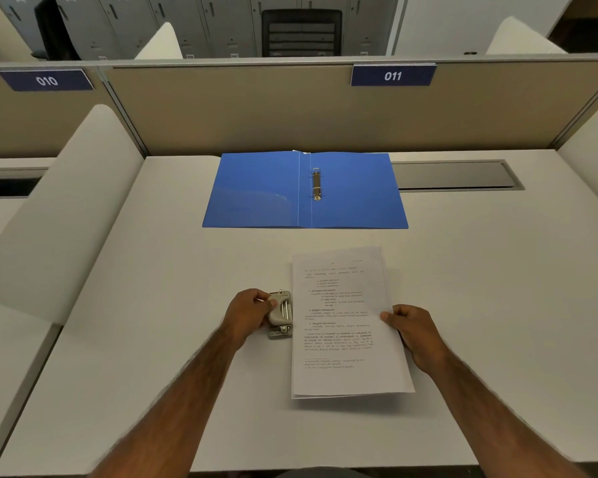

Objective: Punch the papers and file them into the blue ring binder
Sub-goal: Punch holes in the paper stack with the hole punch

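Observation:
A blue ring binder [263, 191] lies open and flat at the back of the desk, its metal ring mechanism [316, 185] on the right inner cover beside the spine. Nearer to me lies a thin stack of printed white papers [346, 326], its left edge pushed into a beige hole punch [281, 313]. My left hand [247, 313] grips the punch from the left, thumb on top. My right hand [416, 334] pinches the right edge of the papers, thumb on top of the sheet.
The white desk [152, 322] is bounded by white side dividers [69, 208] and a beige back partition [290, 108] labelled 011. A grey cable tray lid [453, 175] is set into the desk right of the binder. A black chair stands beyond the partition.

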Demonstrator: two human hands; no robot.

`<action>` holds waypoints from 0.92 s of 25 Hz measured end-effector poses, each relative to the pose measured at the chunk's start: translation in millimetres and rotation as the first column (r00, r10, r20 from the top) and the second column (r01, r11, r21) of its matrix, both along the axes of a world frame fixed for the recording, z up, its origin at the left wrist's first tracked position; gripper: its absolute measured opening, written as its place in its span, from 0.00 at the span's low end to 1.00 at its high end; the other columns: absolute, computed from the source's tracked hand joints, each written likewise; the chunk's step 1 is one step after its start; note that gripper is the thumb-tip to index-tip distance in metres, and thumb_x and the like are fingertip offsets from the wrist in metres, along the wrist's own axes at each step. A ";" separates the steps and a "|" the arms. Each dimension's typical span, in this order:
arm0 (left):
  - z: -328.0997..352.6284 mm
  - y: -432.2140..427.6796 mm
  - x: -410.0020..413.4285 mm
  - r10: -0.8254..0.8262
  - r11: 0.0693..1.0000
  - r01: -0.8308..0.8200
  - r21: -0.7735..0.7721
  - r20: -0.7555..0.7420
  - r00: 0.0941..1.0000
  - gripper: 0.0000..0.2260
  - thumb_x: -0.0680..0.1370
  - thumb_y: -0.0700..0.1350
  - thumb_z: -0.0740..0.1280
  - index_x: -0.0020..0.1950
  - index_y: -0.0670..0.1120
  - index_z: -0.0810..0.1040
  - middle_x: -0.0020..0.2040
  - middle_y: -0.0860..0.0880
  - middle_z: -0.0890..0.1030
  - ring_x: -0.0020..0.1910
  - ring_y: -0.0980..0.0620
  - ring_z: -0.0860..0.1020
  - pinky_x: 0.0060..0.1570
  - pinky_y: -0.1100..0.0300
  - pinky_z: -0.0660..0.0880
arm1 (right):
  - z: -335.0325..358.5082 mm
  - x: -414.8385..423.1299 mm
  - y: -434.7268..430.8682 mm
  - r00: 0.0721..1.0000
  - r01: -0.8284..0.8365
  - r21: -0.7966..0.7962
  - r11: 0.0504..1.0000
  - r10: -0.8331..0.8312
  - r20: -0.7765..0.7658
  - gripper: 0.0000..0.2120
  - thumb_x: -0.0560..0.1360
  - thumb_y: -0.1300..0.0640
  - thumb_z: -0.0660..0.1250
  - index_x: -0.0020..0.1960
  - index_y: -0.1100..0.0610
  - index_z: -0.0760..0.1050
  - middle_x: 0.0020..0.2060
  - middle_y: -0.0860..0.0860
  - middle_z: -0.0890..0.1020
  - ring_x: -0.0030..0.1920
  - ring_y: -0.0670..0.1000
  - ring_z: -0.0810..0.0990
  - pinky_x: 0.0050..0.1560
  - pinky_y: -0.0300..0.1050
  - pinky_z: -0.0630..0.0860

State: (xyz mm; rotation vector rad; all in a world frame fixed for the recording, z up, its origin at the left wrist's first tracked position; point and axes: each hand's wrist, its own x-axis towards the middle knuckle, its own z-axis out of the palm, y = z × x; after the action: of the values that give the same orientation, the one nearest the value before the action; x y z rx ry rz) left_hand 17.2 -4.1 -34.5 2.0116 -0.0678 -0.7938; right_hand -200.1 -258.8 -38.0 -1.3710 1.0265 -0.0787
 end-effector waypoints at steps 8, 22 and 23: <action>-1.7 1.8 3.1 0.005 1.000 -0.005 0.000 0.013 1.000 0.04 0.78 0.41 0.70 0.49 0.40 0.82 0.43 0.42 0.83 0.37 0.49 0.78 0.41 0.55 0.77 | 6.9 0.4 -13.9 1.000 -0.005 0.047 0.999 0.004 0.018 0.08 0.78 0.61 0.70 0.51 0.67 0.80 0.47 0.61 0.87 0.47 0.64 0.86 0.51 0.60 0.83; 2.2 6.3 8.2 -0.034 0.998 0.034 0.055 0.006 0.999 0.08 0.78 0.42 0.69 0.48 0.37 0.81 0.40 0.43 0.82 0.37 0.49 0.78 0.39 0.57 0.77 | -0.4 6.6 -5.5 1.000 -0.012 0.066 0.998 0.011 0.014 0.07 0.78 0.62 0.70 0.50 0.67 0.80 0.45 0.60 0.87 0.43 0.59 0.86 0.42 0.51 0.83; 2.3 5.8 8.0 -0.034 0.998 0.034 0.057 0.008 0.999 0.08 0.78 0.42 0.69 0.48 0.37 0.81 0.39 0.43 0.82 0.37 0.49 0.78 0.39 0.57 0.77 | -2.2 8.6 -5.1 1.000 -0.023 0.047 0.999 0.023 0.008 0.07 0.77 0.62 0.70 0.49 0.67 0.80 0.45 0.60 0.87 0.43 0.59 0.86 0.42 0.50 0.83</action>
State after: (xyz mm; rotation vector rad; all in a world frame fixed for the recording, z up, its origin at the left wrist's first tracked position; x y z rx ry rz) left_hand 25.2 1.7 -32.1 2.0729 -0.0859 -0.8161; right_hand -191.4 -263.9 -40.2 -1.3385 1.0005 -0.0425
